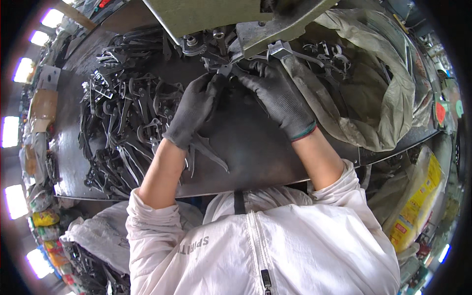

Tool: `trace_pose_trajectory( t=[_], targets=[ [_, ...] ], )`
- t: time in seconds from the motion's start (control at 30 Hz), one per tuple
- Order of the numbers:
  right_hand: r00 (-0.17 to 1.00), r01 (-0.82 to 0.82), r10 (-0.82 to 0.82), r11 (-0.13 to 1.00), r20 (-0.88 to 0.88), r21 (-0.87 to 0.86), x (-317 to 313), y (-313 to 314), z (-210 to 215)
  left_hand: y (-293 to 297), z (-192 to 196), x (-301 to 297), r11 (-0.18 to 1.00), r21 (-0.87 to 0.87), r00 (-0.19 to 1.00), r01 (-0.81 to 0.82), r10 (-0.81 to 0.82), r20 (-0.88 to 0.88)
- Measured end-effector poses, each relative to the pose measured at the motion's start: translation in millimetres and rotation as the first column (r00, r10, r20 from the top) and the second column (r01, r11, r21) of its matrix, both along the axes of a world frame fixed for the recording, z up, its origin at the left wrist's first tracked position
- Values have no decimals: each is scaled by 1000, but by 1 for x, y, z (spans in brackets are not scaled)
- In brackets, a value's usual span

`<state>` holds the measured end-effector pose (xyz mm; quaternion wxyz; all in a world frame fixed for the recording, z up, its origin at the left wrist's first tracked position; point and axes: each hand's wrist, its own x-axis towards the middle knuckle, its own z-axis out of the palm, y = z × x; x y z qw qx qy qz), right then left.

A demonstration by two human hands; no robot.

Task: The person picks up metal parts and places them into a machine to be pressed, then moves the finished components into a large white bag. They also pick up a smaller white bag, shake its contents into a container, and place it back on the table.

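Note:
Both my hands wear dark grey gloves and meet under the head of a green-grey machine [206, 19]. My left hand [192, 109] has its fingers closed on a small shiny metal part [225, 69]. My right hand [276, 94] reaches the same spot from the right, its thumb and forefinger near that part. What its fingers grip is partly hidden by the machine. Beside my left wrist lies a loose curved metal lever [209, 151]. A large heap of dark plier-like metal parts [125, 118] covers the left of the table.
An open pale sack [393, 125] lies on the right of the dark metal table [246, 162], with several metal parts [339, 61] inside. A yellow and white bag [415, 201] leans below the table's right edge. More metal parts [91, 268] are heaped at the lower left.

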<state>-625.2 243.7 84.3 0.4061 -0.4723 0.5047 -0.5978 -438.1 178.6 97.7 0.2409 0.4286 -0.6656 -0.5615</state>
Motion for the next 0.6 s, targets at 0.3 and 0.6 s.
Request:
trace_pose_trajectory(
  t=[0.3, 0.6],
  targets=[
    [966, -122, 23, 920, 259, 372, -4, -3, -28, -53, -11, 22, 794, -548, 897, 262, 10, 443],
    [952, -168, 58, 919, 300, 356, 7, -2, -16, -230, -38, 84, 239, -638, 428, 732, 567, 704]
  ],
)
